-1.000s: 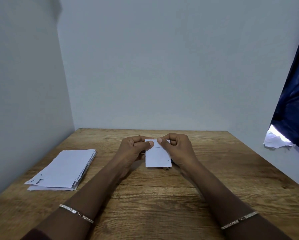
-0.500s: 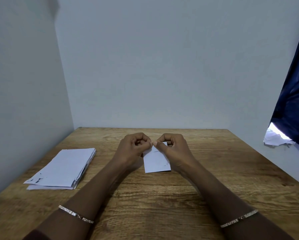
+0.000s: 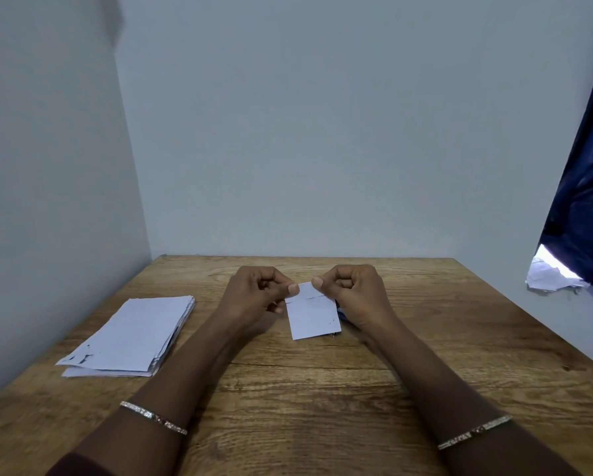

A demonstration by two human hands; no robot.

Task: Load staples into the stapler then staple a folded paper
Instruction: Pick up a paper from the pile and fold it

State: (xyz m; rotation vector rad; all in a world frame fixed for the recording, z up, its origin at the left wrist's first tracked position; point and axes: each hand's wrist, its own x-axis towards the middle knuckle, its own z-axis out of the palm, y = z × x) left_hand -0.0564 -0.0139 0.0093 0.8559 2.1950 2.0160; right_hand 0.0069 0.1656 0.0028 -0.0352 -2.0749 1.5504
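I have both hands pinched on the top edge of the folded paper (image 3: 314,312), left hand (image 3: 257,297) at one corner, right hand (image 3: 353,293) at the other, holding it just above the wooden surface (image 3: 305,389). A blue object peeks out behind it (likely the stapler (image 3: 340,312), mostly hidden). I can't tell whether staples are loaded; the stapling looks still ahead. A paper stack (image 3: 130,336) lies well to my left.

Paper stack (image 3: 130,338) left of folded paper (image 3: 314,316)
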